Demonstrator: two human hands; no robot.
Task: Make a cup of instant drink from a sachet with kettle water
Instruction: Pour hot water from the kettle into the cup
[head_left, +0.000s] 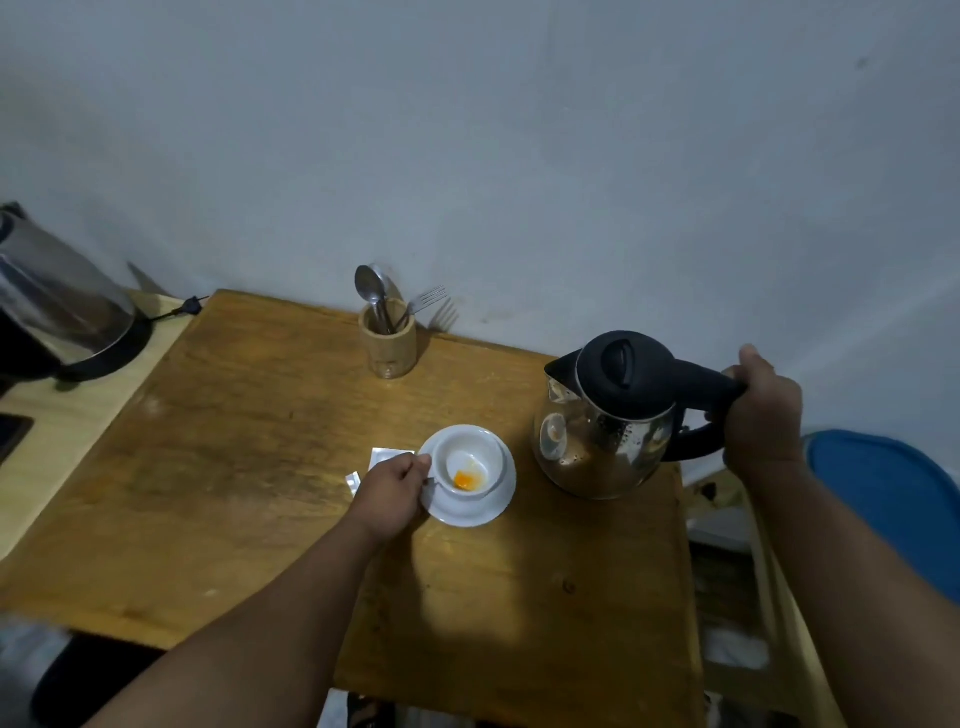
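Orange powder (463, 479) lying in white cup (469, 461) on saucer (467, 512), left hand (390, 491) grip pinching cup handle, right hand (761, 410) grip curling around steel kettle (605, 447) handle, wooden counter (260, 467) carrying everything

The cup (469, 466) stands on a saucer (467, 512) just right of the left hand (392, 493), powder (464, 479) in it. The sachet (382, 457) lies behind that hand. The kettle (608, 415) stands left of the right hand (761, 410), holder (388, 338) with cutlery well behind the left hand.
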